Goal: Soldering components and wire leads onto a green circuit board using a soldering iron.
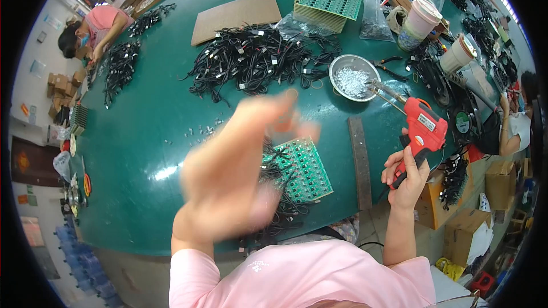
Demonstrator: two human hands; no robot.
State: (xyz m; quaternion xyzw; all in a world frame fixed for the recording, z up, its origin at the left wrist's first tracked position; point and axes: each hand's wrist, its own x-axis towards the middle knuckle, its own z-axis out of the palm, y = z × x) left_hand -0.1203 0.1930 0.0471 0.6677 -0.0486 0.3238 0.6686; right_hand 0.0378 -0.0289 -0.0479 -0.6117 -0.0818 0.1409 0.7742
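Observation:
My right hand is wrapped round the handle of a red soldering gun. The gun's metal front end reaches to the rim of a metal bowl with silvery-white bits in it. Blurred by motion, my left hand hangs in front of a green circuit board panel; its fingers are smeared, and whether they hold anything is unclear. Black cables lie over the panel's left part, partly hidden behind that hand.
Beyond the hands lies a heap of black cables, with cardboard and stacked circuit boards behind. A dark bar lies right of the panel. Pliers and cups stand farther right. Co-workers sit around the green table.

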